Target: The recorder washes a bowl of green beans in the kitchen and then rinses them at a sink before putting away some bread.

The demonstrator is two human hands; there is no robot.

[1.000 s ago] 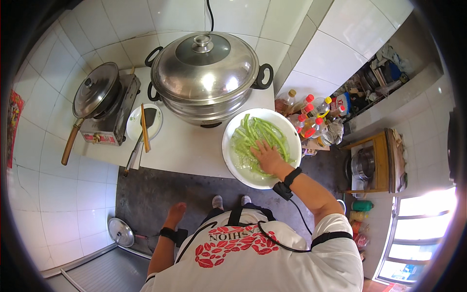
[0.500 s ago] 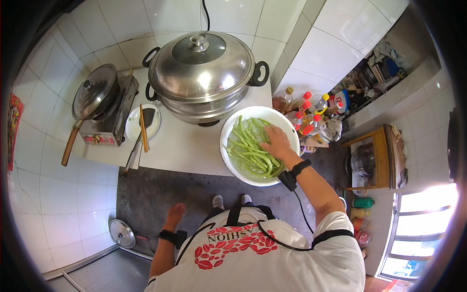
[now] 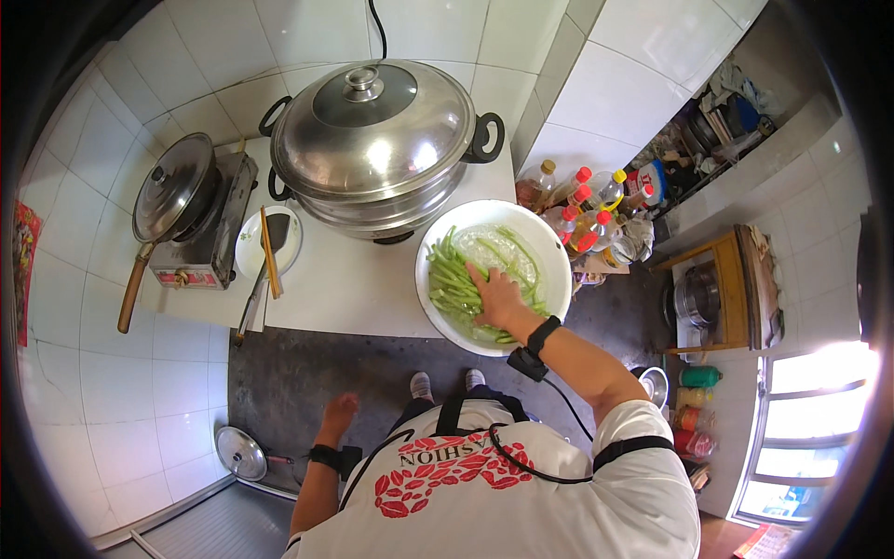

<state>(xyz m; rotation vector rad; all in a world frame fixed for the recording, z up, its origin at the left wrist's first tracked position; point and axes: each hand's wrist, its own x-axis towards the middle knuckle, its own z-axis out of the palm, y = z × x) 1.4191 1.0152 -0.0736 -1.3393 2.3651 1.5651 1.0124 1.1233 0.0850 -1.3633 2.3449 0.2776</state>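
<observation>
A white basin (image 3: pixel 549 298) of water holds long green beans (image 3: pixel 452 284) at the front right of the counter. My right hand (image 3: pixel 498 303) is in the basin, its fingers curved into the beans and gripping some, their tips partly hidden. My left hand (image 3: pixel 340 410) hangs low beside my body, below the counter's front edge, with nothing in it and its fingers loosely curled apart. Behind the basin stands a large lidded steel steamer (image 3: pixel 372 149). To its left, a plate (image 3: pixel 250 242) carries chopsticks (image 3: pixel 272 250) and a dark spatula (image 3: pixel 279 228).
The counter (image 3: pixel 363 293) has a portable stove (image 3: pixel 214 261) with a lidded pan (image 3: pixel 168 186) at left. Several bottles (image 3: pixel 582 214) crowd the right side, near a wooden cabinet (image 3: pixel 731 289). A lid (image 3: pixel 240 452) leans on the lower left wall.
My right hand has moved leftward from the basin's right half, and the beans are now bunched at its left side with more water showing behind. My left hand stays low.
</observation>
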